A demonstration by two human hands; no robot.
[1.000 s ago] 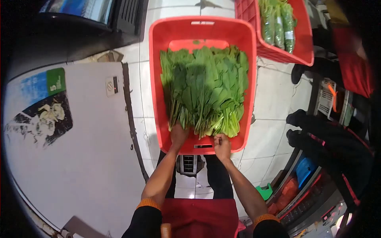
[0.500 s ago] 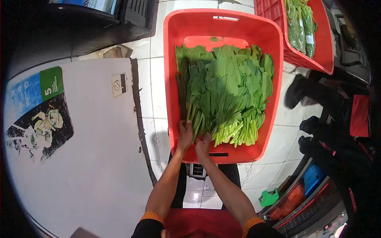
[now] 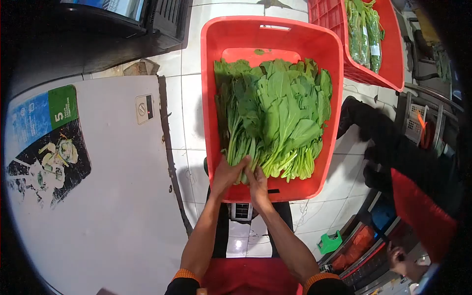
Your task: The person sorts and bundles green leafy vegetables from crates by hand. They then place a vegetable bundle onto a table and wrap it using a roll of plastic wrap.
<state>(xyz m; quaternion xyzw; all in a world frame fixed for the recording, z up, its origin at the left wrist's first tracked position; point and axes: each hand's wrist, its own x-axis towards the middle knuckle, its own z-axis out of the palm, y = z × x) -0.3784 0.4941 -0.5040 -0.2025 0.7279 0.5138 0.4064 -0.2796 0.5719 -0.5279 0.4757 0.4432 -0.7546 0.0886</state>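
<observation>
A red plastic crate (image 3: 335, 123) holds a thick layer of leafy greens (image 3: 290, 115), leaves toward the far end and pale stems toward me. At the near left corner, my left hand (image 3: 227, 173) is closed around the stems of a bunch of greens. Close beside it, my right hand (image 3: 257, 184) has its fingers curled against the same stems from the right. The fingertips of both hands are partly hidden among the stems.
Left of the crate stands a white chest freezer (image 3: 118, 196). A second red crate (image 3: 339, 29) with bagged greens (image 3: 365, 39) is at the upper right. On the right, a person in dark clothes with a red cloth (image 3: 420, 206) stands near shelving and a green plastic object (image 3: 329, 242).
My hands have come closer together on the stems, the left one shifting lower. Leaves beside them lie differently. The person on the right has moved, and one hand now shows at the lower right.
</observation>
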